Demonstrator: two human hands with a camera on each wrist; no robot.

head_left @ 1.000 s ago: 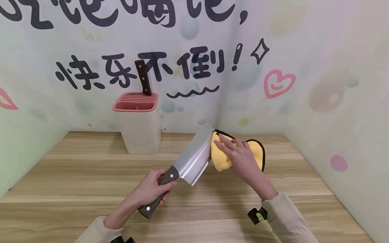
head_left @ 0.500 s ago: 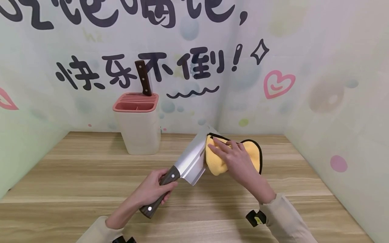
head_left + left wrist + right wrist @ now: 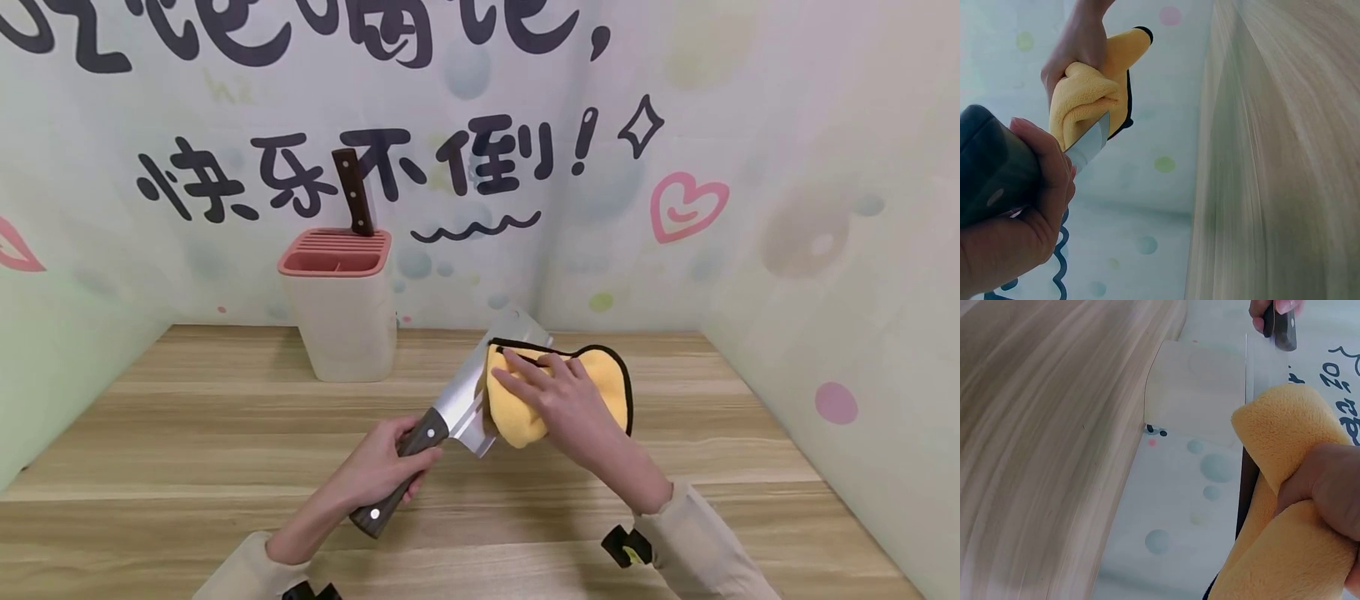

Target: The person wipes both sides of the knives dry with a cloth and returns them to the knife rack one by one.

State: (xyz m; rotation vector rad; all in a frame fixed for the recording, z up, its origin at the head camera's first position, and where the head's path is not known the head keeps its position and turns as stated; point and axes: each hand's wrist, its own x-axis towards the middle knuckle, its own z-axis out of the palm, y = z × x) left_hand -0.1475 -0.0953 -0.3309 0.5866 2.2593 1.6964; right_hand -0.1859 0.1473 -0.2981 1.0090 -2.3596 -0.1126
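Since the earlier frames, your right hand [image 3: 566, 404] has slid the yellow cloth [image 3: 517, 417] along the big knife [image 3: 462, 395] toward its handle [image 3: 381, 507], baring more of the blade's far end. Your knife sits at the middle of the head view, its long axis diagonal: handle to the lower left, blade tip to the upper right. Your left hand [image 3: 378, 467] grips the handle; your right one holds the bunched cloth against the blade, fingers spread over it.

From your left wrist you see a fold of cloth around the blade, which the head view hides; your right wrist view shows cloth folds around that hand. Only the head view shows the second knife [image 3: 354, 192] in the pink-topped holder [image 3: 345, 329], left of centre. Your knife has a broad, shiny silver blade and a dark handle with pale rivets.
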